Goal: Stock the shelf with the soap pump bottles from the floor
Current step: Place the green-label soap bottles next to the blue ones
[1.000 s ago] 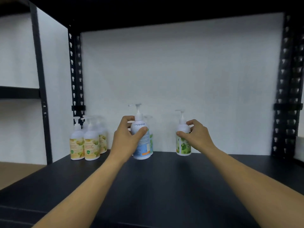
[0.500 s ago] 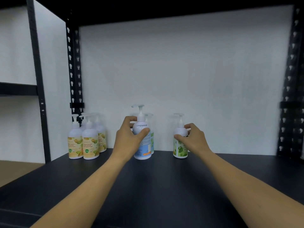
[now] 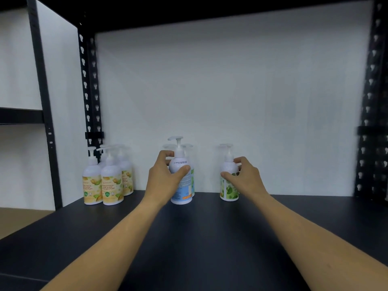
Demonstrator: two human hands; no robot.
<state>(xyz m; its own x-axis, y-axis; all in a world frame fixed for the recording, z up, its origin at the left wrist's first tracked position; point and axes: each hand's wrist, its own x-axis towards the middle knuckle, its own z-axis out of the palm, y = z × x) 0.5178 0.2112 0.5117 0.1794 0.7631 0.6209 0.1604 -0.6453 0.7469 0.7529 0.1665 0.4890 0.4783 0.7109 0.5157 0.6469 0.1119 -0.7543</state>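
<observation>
On the black shelf (image 3: 199, 238), my left hand (image 3: 162, 179) grips a white pump bottle with a blue label (image 3: 182, 190) that stands near the back wall. Two more bottles stand partly hidden right behind it. My right hand (image 3: 244, 178) grips the shoulder of a white pump bottle with a green label (image 3: 228, 189), which stands upright on the shelf to the right. A group of several yellow-labelled pump bottles (image 3: 108, 183) stands at the back left.
A white wall closes the back of the shelf. Black perforated uprights stand at the left (image 3: 90, 97) and right (image 3: 371, 101). Another shelf board (image 3: 210, 9) runs overhead. A neighbouring rack (image 3: 21, 116) is at the far left.
Both bottles now stand a little farther back on the shelf and both hands still hold them. The view has shifted slightly.
</observation>
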